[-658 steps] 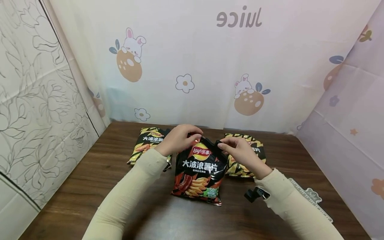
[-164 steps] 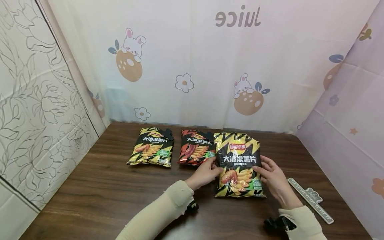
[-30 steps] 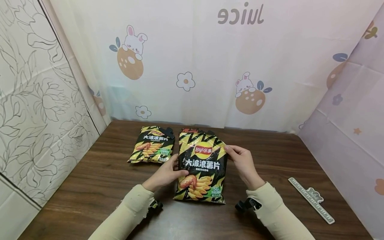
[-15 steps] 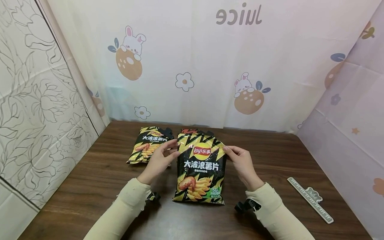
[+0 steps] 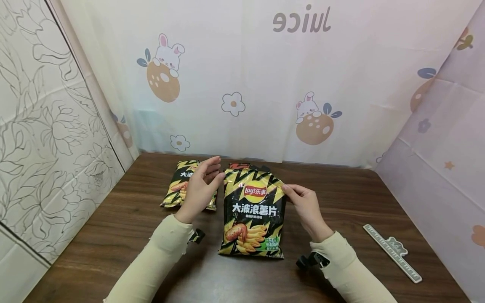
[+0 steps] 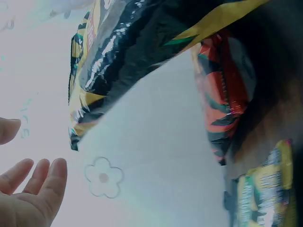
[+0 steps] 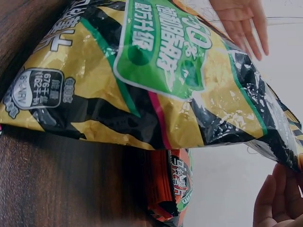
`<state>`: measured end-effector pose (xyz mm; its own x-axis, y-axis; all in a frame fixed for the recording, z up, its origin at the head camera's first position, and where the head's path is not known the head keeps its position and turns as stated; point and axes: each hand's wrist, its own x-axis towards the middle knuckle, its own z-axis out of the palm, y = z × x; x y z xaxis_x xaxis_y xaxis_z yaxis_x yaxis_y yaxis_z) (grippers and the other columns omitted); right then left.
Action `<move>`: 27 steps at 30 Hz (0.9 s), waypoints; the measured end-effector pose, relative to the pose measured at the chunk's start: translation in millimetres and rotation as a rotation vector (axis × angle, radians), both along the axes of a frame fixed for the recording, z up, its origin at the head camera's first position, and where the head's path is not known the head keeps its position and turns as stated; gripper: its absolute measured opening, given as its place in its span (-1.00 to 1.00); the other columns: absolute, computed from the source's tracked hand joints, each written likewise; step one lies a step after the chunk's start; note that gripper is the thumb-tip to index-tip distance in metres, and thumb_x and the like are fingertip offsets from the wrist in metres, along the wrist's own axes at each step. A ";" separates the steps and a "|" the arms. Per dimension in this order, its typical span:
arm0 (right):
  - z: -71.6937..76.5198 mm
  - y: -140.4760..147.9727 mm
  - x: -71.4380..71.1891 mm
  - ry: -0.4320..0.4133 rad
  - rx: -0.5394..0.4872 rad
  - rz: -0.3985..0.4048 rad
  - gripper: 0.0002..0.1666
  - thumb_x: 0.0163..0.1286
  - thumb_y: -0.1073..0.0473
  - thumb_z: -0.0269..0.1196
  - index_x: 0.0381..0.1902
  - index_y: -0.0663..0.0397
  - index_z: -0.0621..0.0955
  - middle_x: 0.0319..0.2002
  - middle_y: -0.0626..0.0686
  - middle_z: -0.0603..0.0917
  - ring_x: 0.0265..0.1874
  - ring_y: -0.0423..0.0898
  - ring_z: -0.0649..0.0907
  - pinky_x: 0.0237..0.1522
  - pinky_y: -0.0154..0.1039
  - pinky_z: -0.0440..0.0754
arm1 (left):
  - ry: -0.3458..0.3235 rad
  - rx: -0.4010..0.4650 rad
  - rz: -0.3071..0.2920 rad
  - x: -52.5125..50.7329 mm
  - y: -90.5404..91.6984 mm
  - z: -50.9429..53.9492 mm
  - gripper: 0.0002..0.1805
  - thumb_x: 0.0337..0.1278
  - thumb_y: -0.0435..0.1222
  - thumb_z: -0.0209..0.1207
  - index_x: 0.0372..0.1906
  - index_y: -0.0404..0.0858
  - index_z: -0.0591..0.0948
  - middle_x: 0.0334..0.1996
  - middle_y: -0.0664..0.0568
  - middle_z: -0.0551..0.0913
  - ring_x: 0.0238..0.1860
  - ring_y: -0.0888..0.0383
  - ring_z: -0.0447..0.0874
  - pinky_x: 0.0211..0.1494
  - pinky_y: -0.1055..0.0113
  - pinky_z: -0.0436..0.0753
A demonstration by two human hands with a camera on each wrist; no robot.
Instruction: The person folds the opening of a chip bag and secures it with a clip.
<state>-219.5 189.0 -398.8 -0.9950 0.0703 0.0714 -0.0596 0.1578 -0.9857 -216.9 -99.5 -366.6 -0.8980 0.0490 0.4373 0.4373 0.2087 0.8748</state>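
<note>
A yellow-and-black bag of potato chips [image 5: 254,210] stands upright on the table's middle, its printed front toward me. At its upper right edge my right hand [image 5: 306,208] pinches the bag between thumb and fingers; the right wrist view has those fingers [image 7: 274,201] at the bag's corner. My left hand [image 5: 201,189] is raised beside the upper left corner with fingers spread. In the left wrist view, a gap separates this hand [image 6: 35,196] from the bag [image 6: 128,52]. Behind the bag, a red chip bag [image 5: 239,165] is mostly hidden.
Another yellow-and-black chip bag [image 5: 182,185] lies at the back left, partly covered by my left hand. A pale ruler-like strip [image 5: 394,252] with a cloud-shaped part lies on the right of the wooden table [image 5: 94,252]. A printed curtain [image 5: 261,63] hangs behind.
My left hand has let go of the bag's left edge and moved up beside its top corner. Over the last second, my right hand keeps its pinch. Earlier, the bag stood farther right.
</note>
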 end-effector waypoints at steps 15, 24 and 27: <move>1.1 0.6 0.7 0.005 0.009 0.002 -0.54 0.41 0.01 0.26 -0.03 0.35 0.66 -0.36 -0.30 0.70 -0.29 -0.33 0.66 -0.17 -0.37 0.65 | 0.289 -0.323 -0.048 -6.7 40.0 25.8 -0.46 0.30 -0.29 0.22 0.35 -0.24 0.43 0.28 -0.11 0.46 0.22 0.02 0.52 0.24 0.14 0.55; 1.8 0.2 1.5 0.007 0.017 0.013 -0.50 0.41 -0.02 0.25 0.01 0.35 0.65 -0.36 -0.31 0.70 -0.32 -0.31 0.68 -0.19 -0.35 0.66 | 0.229 -0.539 -0.135 -13.2 63.0 36.9 -0.45 0.33 -0.18 0.20 0.36 -0.22 0.43 0.32 -0.08 0.48 0.33 0.03 0.45 0.32 0.11 0.49; 2.3 0.4 2.0 0.005 0.016 0.016 -0.49 0.41 -0.03 0.25 0.01 0.35 0.65 -0.36 -0.31 0.70 -0.31 -0.31 0.68 -0.18 -0.35 0.66 | 0.199 -0.624 -0.148 -15.7 69.6 39.2 -0.46 0.34 -0.14 0.19 0.35 -0.20 0.44 0.31 -0.06 0.50 0.33 0.05 0.47 0.33 0.11 0.48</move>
<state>-217.5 189.3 -396.5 -0.9956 0.0528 0.0777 -0.0676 0.1725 -0.9827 -232.5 -29.8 -327.4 -0.7678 0.4625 0.4435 0.6405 0.5745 0.5097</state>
